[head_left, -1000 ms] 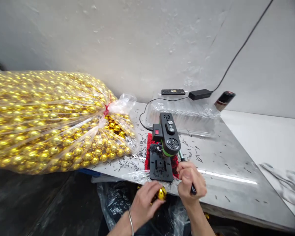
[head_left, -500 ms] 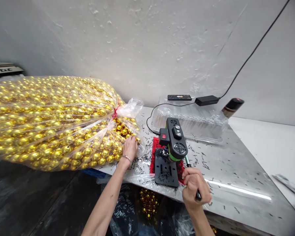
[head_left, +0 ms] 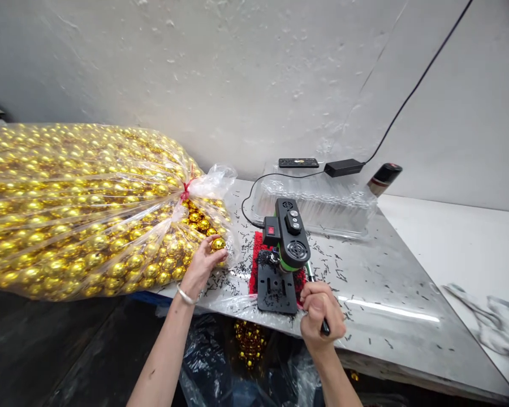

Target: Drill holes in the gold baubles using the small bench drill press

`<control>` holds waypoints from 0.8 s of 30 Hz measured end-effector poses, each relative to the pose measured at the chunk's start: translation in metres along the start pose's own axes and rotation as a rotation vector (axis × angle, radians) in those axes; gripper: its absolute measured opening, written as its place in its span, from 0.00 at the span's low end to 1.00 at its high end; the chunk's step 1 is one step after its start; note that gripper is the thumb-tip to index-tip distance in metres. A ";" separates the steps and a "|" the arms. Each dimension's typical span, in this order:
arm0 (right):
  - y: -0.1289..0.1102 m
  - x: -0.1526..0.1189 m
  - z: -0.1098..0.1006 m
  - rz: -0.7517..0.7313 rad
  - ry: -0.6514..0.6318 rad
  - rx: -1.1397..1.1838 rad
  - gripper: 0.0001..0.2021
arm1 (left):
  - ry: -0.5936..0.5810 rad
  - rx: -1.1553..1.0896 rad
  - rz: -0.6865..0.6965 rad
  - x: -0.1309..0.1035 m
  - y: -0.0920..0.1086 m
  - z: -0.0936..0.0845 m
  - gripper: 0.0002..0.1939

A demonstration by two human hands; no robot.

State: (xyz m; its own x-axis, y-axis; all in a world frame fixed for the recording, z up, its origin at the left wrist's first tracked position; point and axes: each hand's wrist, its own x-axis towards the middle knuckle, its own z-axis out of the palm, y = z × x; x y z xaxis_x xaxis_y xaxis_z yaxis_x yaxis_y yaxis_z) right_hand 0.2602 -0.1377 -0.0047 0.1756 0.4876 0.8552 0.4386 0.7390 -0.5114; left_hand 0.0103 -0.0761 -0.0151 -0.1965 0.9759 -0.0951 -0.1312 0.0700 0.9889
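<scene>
My left hand point(head_left: 202, 263) pinches a shiny gold ball point(head_left: 218, 243) between thumb and fingers, at the torn side of a large clear plastic bag point(head_left: 123, 209) packed with such balls. A red tie point(head_left: 186, 191) cinches the bag's neck. My right hand point(head_left: 322, 316) is wrapped round the black handle of a lever point(head_left: 325, 327) whose shaft runs up to a small black bench machine point(head_left: 292, 234). The machine's slotted base plate point(head_left: 277, 294) stands on a red mat point(head_left: 258, 260), with black shavings strewn over both.
Behind the machine lie a clear plastic tray point(head_left: 318, 209), a power adapter point(head_left: 343, 167) with its cable, and a black flat object point(head_left: 298, 163). A dark-capped can point(head_left: 384, 178) leans at the right. A cloth point(head_left: 492, 322) lies far right. Below the table edge, a dark bag point(head_left: 248, 345) holds gold balls.
My left hand has drawn back slightly from the bag's opening, and a gold ball now shows in its fingers. My right hand keeps its grip on the lever. The whole view has shifted.
</scene>
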 end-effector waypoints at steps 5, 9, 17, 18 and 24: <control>-0.002 0.001 -0.001 -0.010 -0.022 -0.015 0.13 | -0.001 -0.348 -0.200 -0.045 -0.012 0.009 0.19; -0.005 0.004 -0.001 -0.009 -0.053 -0.033 0.13 | -0.071 -0.329 -0.271 -0.061 -0.033 0.042 0.21; -0.009 0.008 -0.002 -0.052 -0.081 -0.037 0.13 | -0.120 0.288 0.130 -0.060 -0.065 0.105 0.19; -0.008 0.007 -0.002 -0.058 -0.082 -0.038 0.12 | -0.112 0.392 0.213 -0.060 -0.066 0.106 0.18; -0.007 0.005 -0.002 -0.050 -0.085 -0.034 0.12 | -0.113 0.719 0.467 -0.061 -0.072 0.105 0.16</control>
State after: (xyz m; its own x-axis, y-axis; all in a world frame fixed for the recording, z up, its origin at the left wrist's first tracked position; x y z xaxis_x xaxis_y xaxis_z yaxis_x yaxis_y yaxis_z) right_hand 0.2601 -0.1412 0.0029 0.0778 0.4895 0.8685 0.4745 0.7480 -0.4641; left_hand 0.1342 -0.1192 -0.0687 0.0258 0.9493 0.3132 0.5931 -0.2667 0.7597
